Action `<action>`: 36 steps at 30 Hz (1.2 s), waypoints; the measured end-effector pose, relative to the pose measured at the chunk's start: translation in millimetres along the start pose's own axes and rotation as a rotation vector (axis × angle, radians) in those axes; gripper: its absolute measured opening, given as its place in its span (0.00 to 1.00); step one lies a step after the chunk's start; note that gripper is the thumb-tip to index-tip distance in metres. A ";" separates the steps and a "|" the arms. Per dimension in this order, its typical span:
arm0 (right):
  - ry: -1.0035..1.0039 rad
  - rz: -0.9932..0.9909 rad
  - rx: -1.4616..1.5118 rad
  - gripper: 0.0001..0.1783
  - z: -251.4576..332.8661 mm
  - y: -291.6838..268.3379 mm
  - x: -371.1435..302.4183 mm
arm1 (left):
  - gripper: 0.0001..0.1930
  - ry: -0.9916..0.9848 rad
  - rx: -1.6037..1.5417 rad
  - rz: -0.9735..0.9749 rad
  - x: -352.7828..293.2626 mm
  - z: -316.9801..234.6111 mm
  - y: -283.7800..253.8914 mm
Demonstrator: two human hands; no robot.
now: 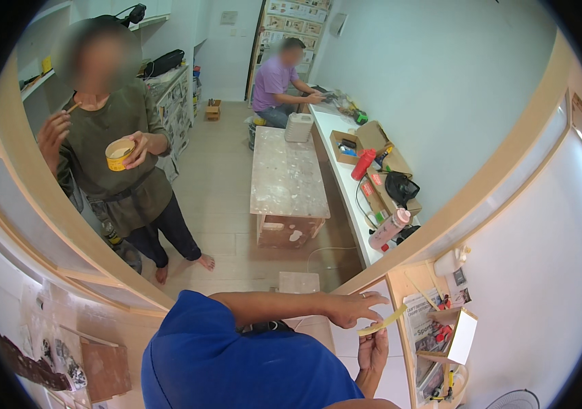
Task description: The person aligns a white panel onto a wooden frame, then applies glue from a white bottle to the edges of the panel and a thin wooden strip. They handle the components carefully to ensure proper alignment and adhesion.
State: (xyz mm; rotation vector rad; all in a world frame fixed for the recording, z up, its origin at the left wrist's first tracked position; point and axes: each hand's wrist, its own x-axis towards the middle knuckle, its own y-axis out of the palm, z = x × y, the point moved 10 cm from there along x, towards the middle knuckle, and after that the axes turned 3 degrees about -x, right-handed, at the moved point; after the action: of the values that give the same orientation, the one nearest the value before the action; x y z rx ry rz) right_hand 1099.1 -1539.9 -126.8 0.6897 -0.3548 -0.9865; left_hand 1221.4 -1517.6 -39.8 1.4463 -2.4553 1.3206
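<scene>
A slim, pale yellow strip [388, 322], slightly curved, slants above the pale surface at the lower right; its material I cannot make out. My right hand [372, 351] grips it from below, fingers closed near its lower end. Just above the strip is my left hand [353, 310], a ring on one finger, its fingers stretched out and apart. Some of its fingertips come close to the strip; whether they touch it I cannot tell. Right of my hands, a small white-faced wooden box [461, 335] sits over newspaper [415, 310] on a wooden worktop [400, 281].
A person in dark green [117, 177] stands at left with a yellow tub [120, 155] and a thin stick. Farther back sits a person in purple [275, 85]. A stained table [287, 174] stands mid-room. The white counter [325, 129] carries bottles and boxes. Wooden frames [502, 160] flank the opening.
</scene>
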 end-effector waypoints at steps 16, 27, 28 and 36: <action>-0.006 -0.100 0.008 0.16 -2.5 3.6 15.1 | 0.31 -0.034 0.040 0.011 0.2 8.3 -14.2; -0.098 -0.087 0.072 0.18 12.5 -34.1 23.0 | 0.33 0.007 -0.007 0.131 -11.7 6.9 -15.9; -0.100 -0.147 0.072 0.18 12.7 -36.5 21.4 | 0.33 0.027 -0.036 0.106 -6.9 6.9 -18.9; -0.136 -0.207 0.076 0.18 18.6 -45.3 24.0 | 0.32 -0.023 0.101 0.134 10.6 8.1 -3.6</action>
State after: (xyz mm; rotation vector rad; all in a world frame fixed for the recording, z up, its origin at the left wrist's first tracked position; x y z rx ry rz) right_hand 1072.1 -1583.9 -144.4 0.7402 -0.4482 -1.2248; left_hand 1221.0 -1531.3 -38.6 1.3442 -2.5757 1.4812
